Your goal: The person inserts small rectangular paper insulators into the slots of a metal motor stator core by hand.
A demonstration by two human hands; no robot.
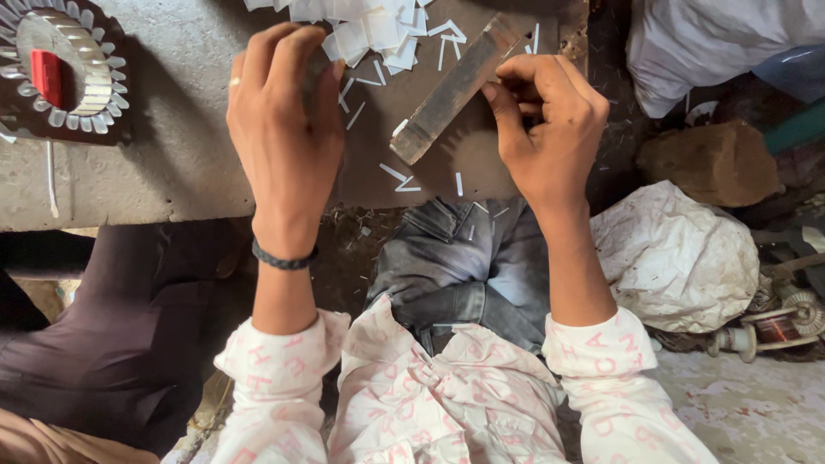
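The right hand (543,129) is curled shut on the near-right side of a flat wooden bar (455,88), thumb and bent fingers pinching its edge. The bar lies slanted on a dark board (430,167), its far end toward the upper right, its near end toward the middle of the board.

The left hand (284,120) is arched over the board's left edge, fingers bent down and close together. They seem to cover something small and dark, but the back of the hand hides it — whether it grips anything cannot be told. A ring sits on one finger and a dark braided band (284,258) circles the wrist.

Around the bar the board is littered with white strips (397,176), and a loose heap of white cut pieces (369,30) lies at the far edge, just beyond both hands. The board rests on a grey concrete slab (163,163). At the slab's far-left corner lies a dark round core (64,73) ringed with pale inserts and with a red piece in its middle, well apart from the hands.

To the right, on the ground: a crumpled white sack (675,258), a brown stone-like lump (713,163) and a spool of copper wire (778,326). Folded grey denim (468,266) lies in the lap below the board.
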